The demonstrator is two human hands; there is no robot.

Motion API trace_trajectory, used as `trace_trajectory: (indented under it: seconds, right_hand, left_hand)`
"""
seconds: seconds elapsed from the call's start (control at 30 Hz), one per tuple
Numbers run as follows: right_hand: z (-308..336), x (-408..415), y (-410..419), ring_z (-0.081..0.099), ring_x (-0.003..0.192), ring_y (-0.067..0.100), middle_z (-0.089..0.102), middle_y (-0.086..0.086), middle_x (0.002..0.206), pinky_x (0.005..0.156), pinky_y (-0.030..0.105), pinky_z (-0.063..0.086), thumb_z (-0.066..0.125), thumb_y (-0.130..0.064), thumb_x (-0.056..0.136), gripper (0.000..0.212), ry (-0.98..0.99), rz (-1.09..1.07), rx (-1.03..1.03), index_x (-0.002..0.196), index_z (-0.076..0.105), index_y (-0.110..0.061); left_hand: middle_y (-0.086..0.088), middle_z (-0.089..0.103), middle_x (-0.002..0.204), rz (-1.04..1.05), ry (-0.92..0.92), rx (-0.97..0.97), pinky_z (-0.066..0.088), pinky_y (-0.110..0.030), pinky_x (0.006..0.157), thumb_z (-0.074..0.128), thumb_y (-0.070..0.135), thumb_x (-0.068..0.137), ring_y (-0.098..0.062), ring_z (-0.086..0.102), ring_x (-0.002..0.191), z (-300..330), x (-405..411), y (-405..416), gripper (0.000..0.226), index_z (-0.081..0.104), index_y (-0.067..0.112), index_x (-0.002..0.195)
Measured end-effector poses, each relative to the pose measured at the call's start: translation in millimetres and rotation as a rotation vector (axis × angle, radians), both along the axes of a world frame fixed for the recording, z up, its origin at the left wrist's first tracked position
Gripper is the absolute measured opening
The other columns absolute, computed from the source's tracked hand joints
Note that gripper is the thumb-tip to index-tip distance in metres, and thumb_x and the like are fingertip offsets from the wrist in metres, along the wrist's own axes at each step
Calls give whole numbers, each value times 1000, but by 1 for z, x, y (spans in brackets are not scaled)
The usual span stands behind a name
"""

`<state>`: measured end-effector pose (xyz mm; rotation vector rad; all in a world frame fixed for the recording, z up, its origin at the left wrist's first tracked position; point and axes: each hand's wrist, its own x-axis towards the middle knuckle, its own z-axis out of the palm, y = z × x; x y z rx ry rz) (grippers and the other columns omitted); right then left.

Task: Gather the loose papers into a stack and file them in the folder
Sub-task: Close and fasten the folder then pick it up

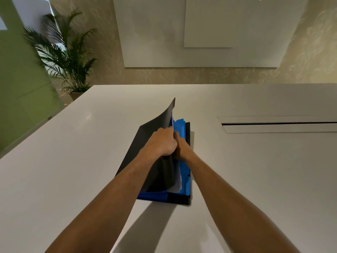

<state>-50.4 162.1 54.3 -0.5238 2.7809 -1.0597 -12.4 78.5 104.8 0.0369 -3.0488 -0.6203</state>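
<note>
Two bare forearms reach forward over the smooth white table (73,152) to the folder (179,199), which lies at its middle. Its long axis runs away from the camera. It is thin flexible plastic, matte black outside with bright blue dividers (179,125) inside. The left hand (162,143) is clamped on the edge of the black front cover (155,125), which curves up to a pointed corner. The right hand (180,145) is pushed inside the folder; its grip I cannot tell. White papers (178,181) show under the cover
</note>
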Motion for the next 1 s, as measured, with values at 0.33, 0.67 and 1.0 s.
trace_trajectory:
  seconds: [0.33,0.67,1.0]
  right_hand:
    - [-17,2,25,54,71,16,61,10,101,61,24,40,56,-19,95,13,299,-224,116,105,56,-10]
    - [-42,8,62,47,58,6,50,6,123,46,15,30,60,-15,90,30,277,-642,-155,119,52,-17]
    - [-62,15,75,54,72,5,59,-1,108,56,13,36,65,-24,88,20,252,-722,-299,107,57,-21]
  left_hand:
    - [-9,60,123,-106,1,73,50,-33,81,46,21,93,-25,61,97,-20,-7,7,46,41,25,138]
    - [-1,60,80,-39,184,-274,43,-31,59,50,58,83,-16,54,65,-76,-5,28,44,56,19,104]
    - [7,55,113,-175,279,-87,34,-38,95,44,55,87,-13,45,110,-123,-11,-9,42,58,32,120]
